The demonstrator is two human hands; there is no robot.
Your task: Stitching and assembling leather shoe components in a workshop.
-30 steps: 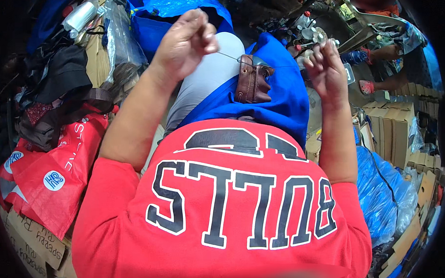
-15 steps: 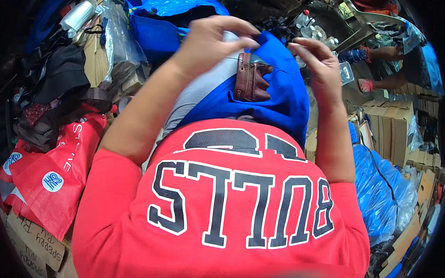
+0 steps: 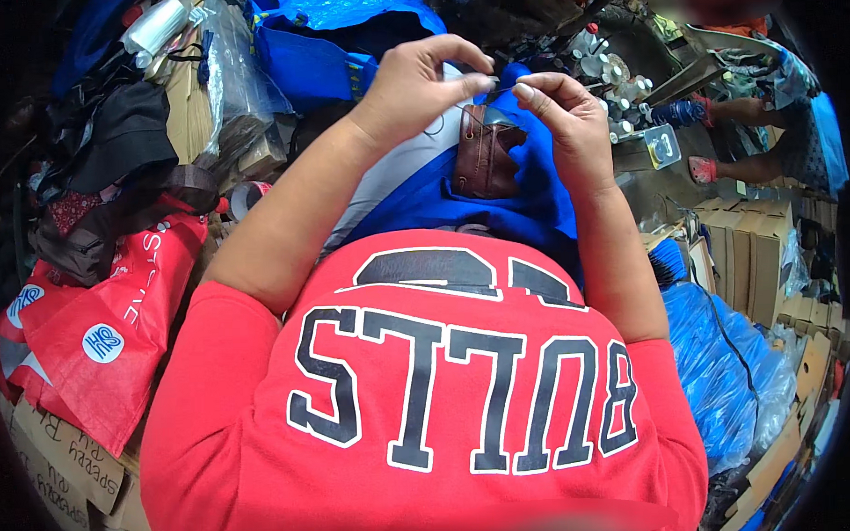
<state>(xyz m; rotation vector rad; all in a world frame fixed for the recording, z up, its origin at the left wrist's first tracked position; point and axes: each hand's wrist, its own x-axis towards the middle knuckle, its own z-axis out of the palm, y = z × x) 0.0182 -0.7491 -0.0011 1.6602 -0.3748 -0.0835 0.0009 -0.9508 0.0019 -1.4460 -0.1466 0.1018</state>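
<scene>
A brown leather shoe piece (image 3: 485, 158) with eyelets and a lace lies on the blue cloth (image 3: 395, 210) over my lap. Above its upper edge, my left hand (image 3: 437, 73) is closed in a pinch, thumb and forefinger near each other. My right hand (image 3: 565, 120) pinches too, its fingertips almost meeting the left ones. A thin dark thread (image 3: 446, 118) runs from the leather up towards my fingers. Something fine spans the small gap between both hands; whether a needle is there, I cannot make out.
A red bag (image 3: 119, 342) and dark fabric lie at left, beside clear plastic wrap. Blue bags (image 3: 315, 59) sit ahead. At right are small bottles (image 3: 615, 81), cardboard boxes (image 3: 747, 245) and a blue plastic bag (image 3: 714, 368). Another person's legs (image 3: 744, 165) show at far right.
My right hand has moved left, bringing its fingertips up to those of my left hand. The thread that stretched across the leather to the right now rises towards both hands.
</scene>
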